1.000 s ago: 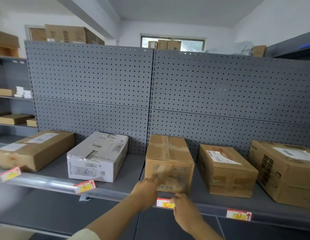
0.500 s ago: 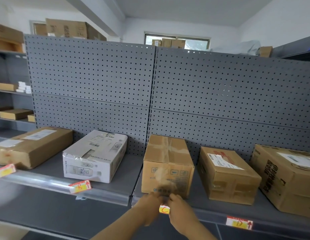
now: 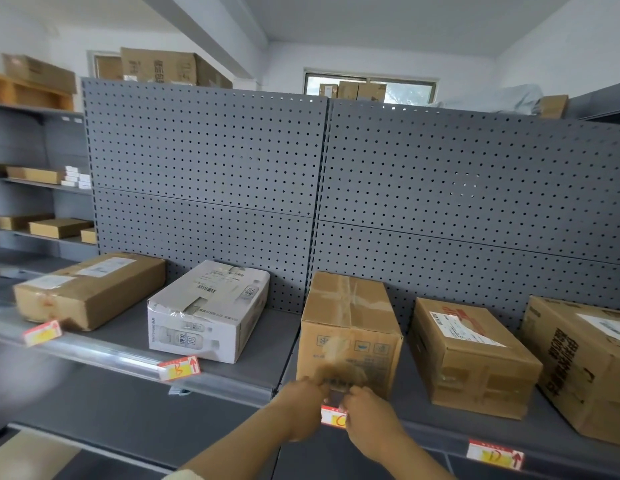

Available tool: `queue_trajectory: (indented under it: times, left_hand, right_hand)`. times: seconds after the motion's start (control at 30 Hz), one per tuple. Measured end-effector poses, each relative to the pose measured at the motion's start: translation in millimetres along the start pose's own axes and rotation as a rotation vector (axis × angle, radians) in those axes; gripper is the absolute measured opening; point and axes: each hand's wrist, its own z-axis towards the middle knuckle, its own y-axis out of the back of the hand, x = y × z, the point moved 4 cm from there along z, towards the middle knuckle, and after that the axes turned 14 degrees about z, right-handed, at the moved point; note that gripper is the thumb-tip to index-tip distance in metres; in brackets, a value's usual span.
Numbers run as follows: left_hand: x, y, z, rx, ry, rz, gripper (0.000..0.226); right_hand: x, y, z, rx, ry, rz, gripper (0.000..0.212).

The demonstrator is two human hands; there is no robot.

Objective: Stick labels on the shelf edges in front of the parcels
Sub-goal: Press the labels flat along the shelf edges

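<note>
Several parcels stand on a grey shelf (image 3: 253,372). My left hand (image 3: 301,405) and my right hand (image 3: 369,419) meet at the shelf edge in front of the tall brown box (image 3: 350,327). Between them sits a red and yellow label marked C (image 3: 333,417), pinched from both sides against the edge. Label B (image 3: 179,368) sticks on the edge before the white box (image 3: 208,310). Another label (image 3: 42,332) sits before the long brown parcel (image 3: 90,289). Label D (image 3: 495,453) sits before the brown box with a shipping slip (image 3: 475,355).
A large brown box (image 3: 585,365) stands at the far right of the shelf. A grey pegboard back panel (image 3: 301,188) rises behind the parcels. Side shelves at the left (image 3: 42,233) carry small flat boxes. A lower shelf (image 3: 128,420) runs beneath.
My hands have closed in from either side of label C and now press together over it. The view has shifted slightly downward and to the right.
</note>
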Motion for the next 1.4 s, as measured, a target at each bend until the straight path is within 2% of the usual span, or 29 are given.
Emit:
queue_trajectory:
  times: [0.17, 0.4, 0.57, 0.77, 1.0, 1.23, 1.4]
  left_hand:
    - [32, 10, -17, -0.055, 0.106, -0.09, 0.044]
    - [83, 20, -66, -0.093, 0.23, -0.058, 0.038]
    - [134, 10, -100, -0.094, 0.308, -0.045, 0.036]
    - [204, -11, -115, -0.073, 0.336, 0.005, 0.036]
    - [271, -25, -97, -0.02, 0.206, 0.072, 0.044]
    - [292, -36, -86, 0.015, 0.087, 0.098, 0.046]
    - [294, -40, -82, -0.026, 0.074, 0.046, 0.041]
  right_hand:
    - [23, 1, 7, -0.032, 0.078, 0.04, 0.028]
    - [86, 2, 22, -0.094, 0.25, 0.035, 0.024]
    - [138, -10, 40, -0.069, 0.326, 0.117, 0.028]
    - [201, -32, 70, -0.075, 0.277, 0.107, 0.033]
    - [253, -48, 111, -0.195, 0.166, 0.175, 0.039]
    - [268, -60, 124, -0.257, 0.02, 0.149, 0.044]
    - [269, -63, 128, -0.266, -0.03, 0.105, 0.034]
